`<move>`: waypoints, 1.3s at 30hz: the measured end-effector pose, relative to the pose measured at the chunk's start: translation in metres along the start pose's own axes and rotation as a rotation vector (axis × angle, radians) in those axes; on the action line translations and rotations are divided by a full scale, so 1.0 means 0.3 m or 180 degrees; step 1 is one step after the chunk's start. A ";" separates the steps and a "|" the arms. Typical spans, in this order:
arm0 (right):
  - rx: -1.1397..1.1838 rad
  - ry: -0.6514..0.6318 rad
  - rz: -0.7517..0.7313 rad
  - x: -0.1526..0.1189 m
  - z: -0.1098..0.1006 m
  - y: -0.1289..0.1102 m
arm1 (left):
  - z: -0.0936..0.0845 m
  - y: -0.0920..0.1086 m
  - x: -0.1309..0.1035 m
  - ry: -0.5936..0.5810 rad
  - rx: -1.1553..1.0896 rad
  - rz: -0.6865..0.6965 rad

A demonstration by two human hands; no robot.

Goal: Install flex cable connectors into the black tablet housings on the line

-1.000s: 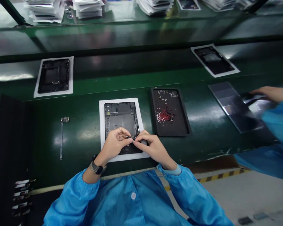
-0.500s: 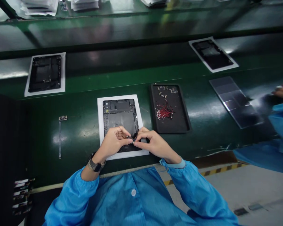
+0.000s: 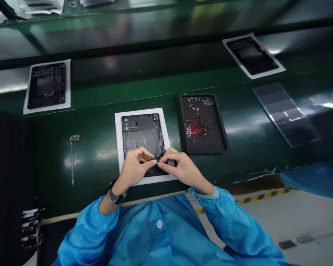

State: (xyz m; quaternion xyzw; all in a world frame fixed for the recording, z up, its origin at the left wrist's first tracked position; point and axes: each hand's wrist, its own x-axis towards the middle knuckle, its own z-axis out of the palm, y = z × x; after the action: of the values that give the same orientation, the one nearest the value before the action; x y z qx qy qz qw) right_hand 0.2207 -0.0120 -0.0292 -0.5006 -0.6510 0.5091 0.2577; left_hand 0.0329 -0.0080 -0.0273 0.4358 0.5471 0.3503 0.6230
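Note:
A black tablet housing [image 3: 144,135] lies on a white foam sheet [image 3: 118,129] in front of me. Over its lower part my left hand [image 3: 137,166] pinches a small dark electronic part [image 3: 152,158] between thumb and fingers. My right hand [image 3: 180,168] meets it from the other side, thumb and fingertips pressed together at the same part. The fingers cover most of this part, so its exact kind is hidden. Right of the housing stands a black tray [image 3: 220,142] with red-wired small pieces [image 3: 197,127] and several little circuit boards [image 3: 205,100].
A small board with a ribbon cable [image 3: 72,160] lies to the left. Two more housings rest on white sheets, at back left [image 3: 46,87] and back right [image 3: 252,55]. Clear plastic film [image 3: 287,114] lies right, near another person's blue sleeve [image 3: 316,181]. Several small parts [image 3: 32,229] hang at lower left.
My view has shifted slightly. The other person's hand at the right edge has gone out of sight. My two hands stay together over the housing, the small part still between their fingertips.

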 end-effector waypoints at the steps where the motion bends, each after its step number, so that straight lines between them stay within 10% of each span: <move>1: -0.0006 0.0013 0.0015 0.000 0.001 -0.001 | 0.001 0.000 -0.001 0.0006 0.0010 0.0022; 39: 0.0454 0.0083 -0.0297 0.004 0.009 0.037 | -0.002 0.034 0.017 -0.0379 -0.0649 -0.0834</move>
State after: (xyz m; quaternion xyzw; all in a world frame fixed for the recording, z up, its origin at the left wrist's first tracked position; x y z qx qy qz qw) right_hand 0.2223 -0.0122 -0.0407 -0.4566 -0.6323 0.5351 0.3245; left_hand 0.0335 0.0007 -0.0199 0.3153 0.5230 0.2934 0.7355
